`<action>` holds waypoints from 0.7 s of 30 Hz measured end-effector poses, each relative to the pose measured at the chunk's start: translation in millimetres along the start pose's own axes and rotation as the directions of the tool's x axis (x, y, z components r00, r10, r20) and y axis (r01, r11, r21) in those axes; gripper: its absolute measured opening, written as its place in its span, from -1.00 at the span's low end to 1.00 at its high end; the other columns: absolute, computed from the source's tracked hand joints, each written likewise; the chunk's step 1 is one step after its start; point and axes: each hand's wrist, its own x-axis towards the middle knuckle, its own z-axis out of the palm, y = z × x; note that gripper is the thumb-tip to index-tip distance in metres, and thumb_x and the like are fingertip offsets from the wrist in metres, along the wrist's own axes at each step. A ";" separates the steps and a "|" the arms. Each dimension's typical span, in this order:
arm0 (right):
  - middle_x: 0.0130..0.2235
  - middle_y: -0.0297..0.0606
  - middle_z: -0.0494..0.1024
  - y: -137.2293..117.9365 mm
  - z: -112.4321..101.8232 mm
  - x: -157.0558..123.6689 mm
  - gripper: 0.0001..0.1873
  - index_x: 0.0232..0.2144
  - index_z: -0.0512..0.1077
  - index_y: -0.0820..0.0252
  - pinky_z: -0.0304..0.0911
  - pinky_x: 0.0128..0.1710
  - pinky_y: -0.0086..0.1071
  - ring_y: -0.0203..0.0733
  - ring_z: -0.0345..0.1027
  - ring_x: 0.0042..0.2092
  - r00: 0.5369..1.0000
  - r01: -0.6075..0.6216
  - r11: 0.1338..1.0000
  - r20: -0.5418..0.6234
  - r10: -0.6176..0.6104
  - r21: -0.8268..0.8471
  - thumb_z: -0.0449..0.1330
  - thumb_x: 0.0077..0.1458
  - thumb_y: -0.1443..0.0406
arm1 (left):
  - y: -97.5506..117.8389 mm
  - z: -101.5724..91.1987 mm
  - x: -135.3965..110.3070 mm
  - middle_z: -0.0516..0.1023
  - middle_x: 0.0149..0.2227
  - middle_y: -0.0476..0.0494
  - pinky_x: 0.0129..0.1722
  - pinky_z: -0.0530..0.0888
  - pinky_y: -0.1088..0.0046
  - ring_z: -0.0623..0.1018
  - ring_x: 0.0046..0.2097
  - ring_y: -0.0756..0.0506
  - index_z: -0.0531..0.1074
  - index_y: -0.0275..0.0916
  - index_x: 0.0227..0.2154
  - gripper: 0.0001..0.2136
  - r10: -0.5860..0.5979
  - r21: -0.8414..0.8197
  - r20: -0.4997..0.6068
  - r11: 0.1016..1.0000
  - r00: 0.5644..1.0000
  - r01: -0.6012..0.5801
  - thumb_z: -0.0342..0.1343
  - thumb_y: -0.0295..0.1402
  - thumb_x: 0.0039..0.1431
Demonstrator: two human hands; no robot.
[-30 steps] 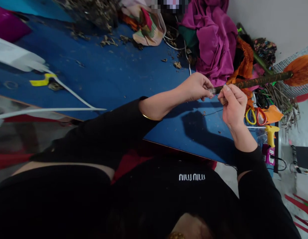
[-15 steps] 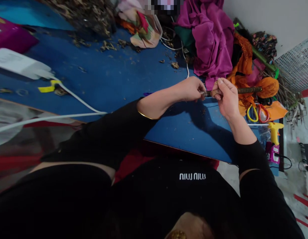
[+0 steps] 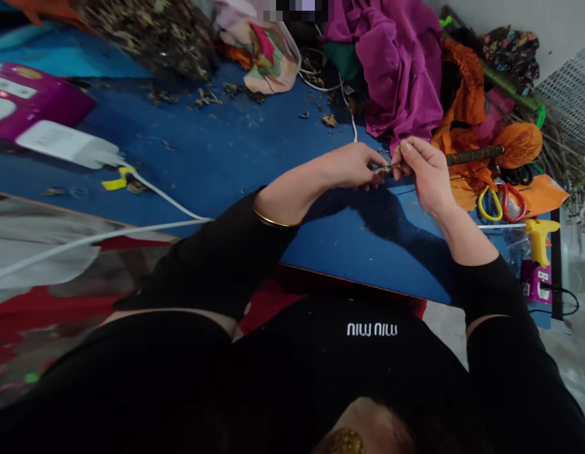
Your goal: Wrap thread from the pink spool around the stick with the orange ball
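Observation:
A thin brown stick (image 3: pixel 476 155), ringed like something wrapped in strip, lies crosswise above the table. Its right end meets a round orange cloth-covered ball (image 3: pixel 520 146). My left hand (image 3: pixel 361 165) is closed round the stick's left end. Just to the right, my right hand (image 3: pixel 425 167) has thumb and fingers pinched together at the stick; a thin brown strip seems to be between them, too small to make out well. Behind my right hand lies crumpled magenta cloth (image 3: pixel 406 69), with orange cloth (image 3: pixel 467 94) beside it.
Scissors with yellow and red handles (image 3: pixel 503 202) and a yellow glue gun (image 3: pixel 541 239) lie at the right. Dried plant matter (image 3: pixel 145 31) is heaped at the back left. A white power strip (image 3: pixel 69 144) trails its cord across the blue table (image 3: pixel 202 139). Twigs stand at the far right.
The view has shifted a little. My right hand has moved slightly left towards my left hand, and more of the stick shows between it and the orange ball. Both hands keep their hold.

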 end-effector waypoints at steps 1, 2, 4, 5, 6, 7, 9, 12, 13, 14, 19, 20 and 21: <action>-0.46 -0.41 0.40 -4.5 -1.4 -0.2 -0.55 -0.44 0.46 0.14 0.43 -0.29 -0.41 -0.34 0.43 -0.33 1.000 -0.004 1.000 0.018 0.005 -0.015 0.39 0.21 -0.07 | -0.2 0.2 0.2 0.54 -0.52 -0.04 -0.38 0.42 0.38 0.56 -0.43 -0.11 0.56 -0.13 -0.48 -0.96 0.006 0.008 -0.008 1.000 1.000 -0.006 0.25 -0.38 -0.06; -0.45 -0.39 0.43 -8.9 -3.3 0.1 -0.57 -0.44 0.48 0.15 0.46 -0.24 -0.40 -0.32 0.46 -0.29 1.000 -0.004 0.999 0.030 0.005 -0.035 0.41 0.20 -0.04 | -0.2 0.6 0.4 0.54 -0.53 -0.04 -0.37 0.42 0.37 0.56 -0.43 -0.11 0.55 -0.13 -0.49 -0.97 0.011 0.017 -0.017 1.000 1.000 -0.011 0.25 -0.38 -0.06; -0.43 -0.37 0.49 -16.3 -8.1 1.7 -0.61 -0.45 0.50 0.15 0.48 -0.17 -0.37 -0.28 0.50 -0.23 0.999 0.010 0.997 0.032 -0.007 -0.081 0.43 0.19 0.01 | 0.7 1.5 0.4 0.53 -0.53 -0.03 -0.35 0.41 0.36 0.56 -0.42 -0.10 0.54 -0.14 -0.48 -0.97 0.001 0.041 -0.046 0.999 0.999 0.001 0.27 -0.40 -0.04; -0.42 -0.37 0.52 -18.7 -10.6 2.9 -0.63 -0.46 0.50 0.14 0.49 -0.15 -0.36 -0.27 0.51 -0.22 0.999 0.021 0.994 0.026 -0.019 -0.104 0.45 0.18 0.03 | 1.5 2.0 0.1 0.52 -0.53 -0.02 -0.34 0.41 0.36 0.56 -0.41 -0.10 0.56 -0.15 -0.46 -0.96 -0.015 0.058 -0.062 0.998 0.998 0.019 0.27 -0.41 -0.03; -0.41 -0.37 0.53 -19.9 -12.9 4.2 -0.63 -0.46 0.51 0.13 0.50 -0.14 -0.35 -0.27 0.51 -0.21 0.999 0.036 0.992 0.018 -0.034 -0.122 0.45 0.16 0.03 | 2.5 2.5 -0.5 0.52 -0.53 -0.01 -0.33 0.40 0.36 0.55 -0.40 -0.09 0.58 -0.16 -0.43 -0.95 -0.034 0.077 -0.078 0.996 0.996 0.040 0.28 -0.41 -0.01; -0.41 -0.39 0.55 -20.0 -14.8 5.5 -0.63 -0.46 0.51 0.12 0.51 -0.15 -0.35 -0.27 0.51 -0.23 0.999 0.053 0.989 0.014 -0.052 -0.135 0.46 0.15 0.02 | 3.7 2.8 -1.3 0.52 -0.54 0.00 -0.31 0.39 0.35 0.55 -0.38 -0.09 0.60 -0.17 -0.39 -0.93 -0.039 0.095 -0.094 0.994 0.995 0.048 0.29 -0.39 0.02; -0.41 -0.41 0.56 -17.4 -17.3 7.5 -0.59 -0.46 0.51 0.11 0.50 -0.21 -0.34 -0.28 0.51 -0.26 0.997 0.082 0.987 0.018 -0.080 -0.137 0.46 0.12 -0.04 | 5.9 3.0 -3.6 0.52 -0.55 0.01 -0.30 0.37 0.35 0.53 -0.32 -0.10 0.65 -0.16 -0.32 -0.90 -0.025 0.141 -0.114 0.989 0.993 0.041 0.31 -0.32 0.09; -0.41 -0.41 0.56 -10.4 -17.4 9.6 -0.53 -0.45 0.50 0.11 0.49 -0.26 -0.34 -0.28 0.53 -0.27 0.997 0.078 0.994 0.001 -0.078 -0.078 0.44 0.08 -0.13 | 8.2 2.8 -7.5 0.54 -0.54 0.01 -0.27 0.35 0.34 0.51 -0.25 -0.14 0.70 -0.14 -0.25 -0.84 0.029 0.247 -0.148 0.969 0.989 0.008 0.27 -0.28 0.15; -0.41 -0.40 0.56 -8.4 -17.0 10.4 -0.52 -0.45 0.50 0.11 0.50 -0.25 -0.33 -0.26 0.55 -0.25 0.997 0.072 0.996 -0.016 -0.073 -0.054 0.45 0.07 -0.13 | 8.6 3.1 -8.6 0.55 -0.52 -0.01 -0.26 0.35 0.34 0.51 -0.24 -0.15 0.71 -0.14 -0.22 -0.81 0.044 0.290 -0.163 0.957 0.986 0.005 0.25 -0.30 0.14; -0.40 -0.39 0.56 -6.8 -16.7 11.2 -0.52 -0.46 0.49 0.11 0.52 -0.22 -0.31 -0.24 0.56 -0.22 0.997 0.071 0.997 -0.029 -0.072 -0.037 0.45 0.06 -0.13 | 8.8 3.6 -9.7 0.58 -0.49 -0.02 -0.24 0.35 0.34 0.52 -0.23 -0.15 0.72 -0.15 -0.18 -0.77 0.059 0.330 -0.179 0.944 0.982 0.004 0.23 -0.33 0.14; -0.33 -0.32 0.60 -4.3 -19.3 17.5 -0.55 -0.51 0.46 0.05 0.60 0.00 -0.18 -0.14 0.58 -0.08 0.994 0.107 0.992 0.009 -0.107 -0.063 0.44 0.11 -0.10 | 9.2 10.5 -13.7 0.71 -0.25 -0.14 -0.12 0.40 0.30 0.59 -0.10 -0.23 0.69 -0.16 0.07 -0.60 0.111 0.488 -0.200 0.873 0.973 0.001 0.13 -0.32 0.22; -0.31 -0.30 0.61 -4.0 -20.3 18.6 -0.55 -0.52 0.45 0.05 0.60 0.03 -0.17 -0.14 0.58 -0.06 0.994 0.106 0.992 0.015 -0.106 -0.064 0.44 0.12 -0.10 | 9.5 12.4 -14.1 0.72 -0.20 -0.18 -0.10 0.42 0.28 0.61 -0.07 -0.25 0.69 -0.17 0.08 -0.59 0.116 0.523 -0.203 0.852 0.972 0.007 0.10 -0.31 0.24; -0.30 -0.30 0.61 -3.5 -21.3 19.4 -0.54 -0.52 0.45 0.05 0.59 0.05 -0.17 -0.13 0.58 -0.04 0.995 0.102 0.993 0.015 -0.101 -0.060 0.43 0.12 -0.10 | 9.8 14.3 -14.4 0.72 -0.14 -0.22 -0.08 0.43 0.26 0.62 -0.04 -0.28 0.68 -0.20 0.07 -0.59 0.122 0.559 -0.204 0.829 0.971 0.013 0.09 -0.31 0.26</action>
